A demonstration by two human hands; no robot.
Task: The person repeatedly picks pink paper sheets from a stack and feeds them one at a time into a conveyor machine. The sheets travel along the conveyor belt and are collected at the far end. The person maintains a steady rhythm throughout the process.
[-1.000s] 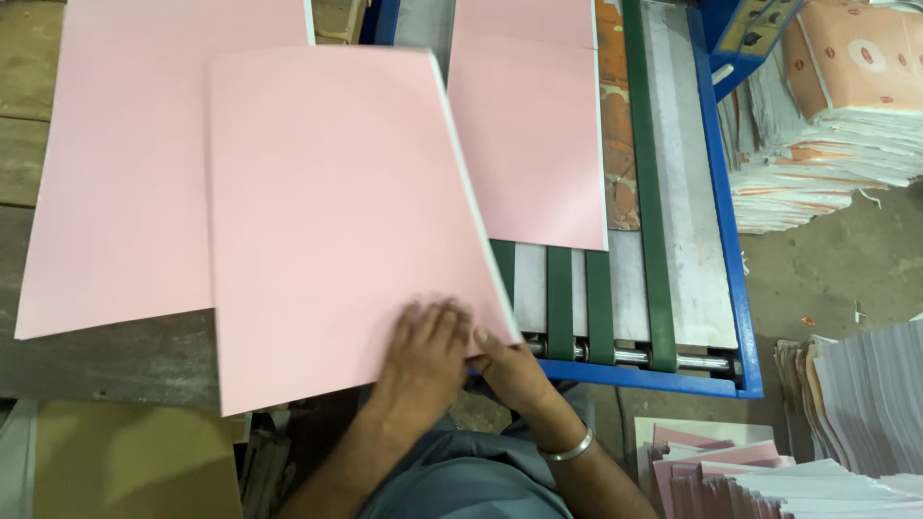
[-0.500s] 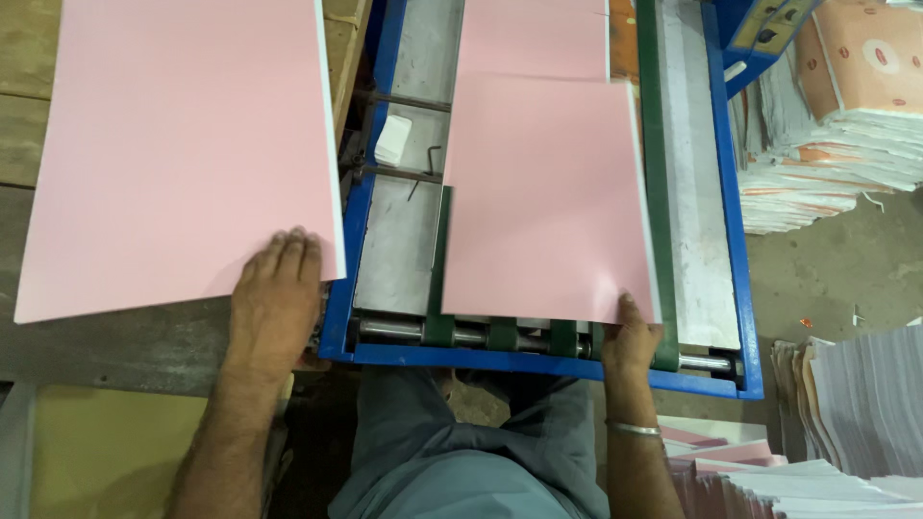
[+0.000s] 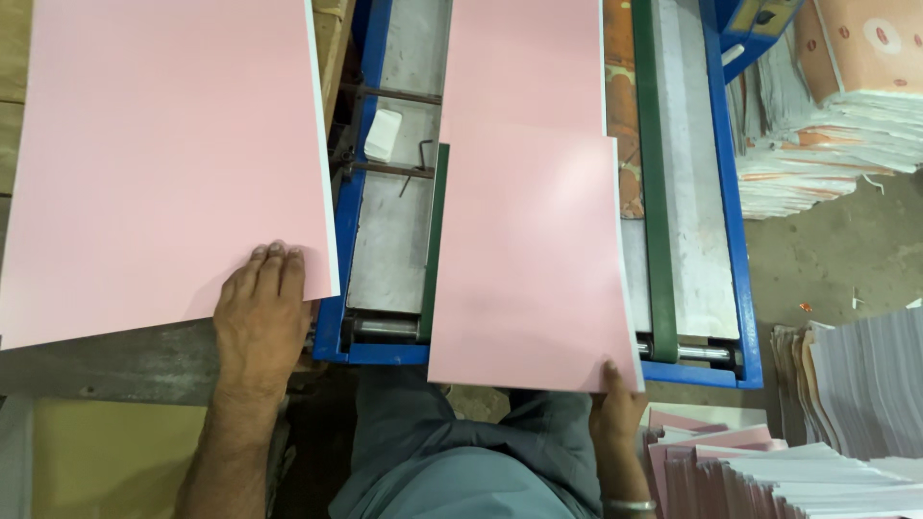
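Blue feeder bed [image 3: 726, 288] — pink sheet [image 3: 529, 259] above right-hand fingers [image 3: 611, 377].

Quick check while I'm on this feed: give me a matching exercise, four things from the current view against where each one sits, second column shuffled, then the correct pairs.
Things:
1. left hand
2. right hand
3. white block
4. green belt

Places:
A. on the grey metal bed between the two pink areas
B. at the near right corner of the pink sheet on the blue-framed machine
C. running lengthwise just right of that pink sheet
D. flat on the near right corner of the large pink stack

Pairs: 1-D, 2-B, 3-A, 4-C
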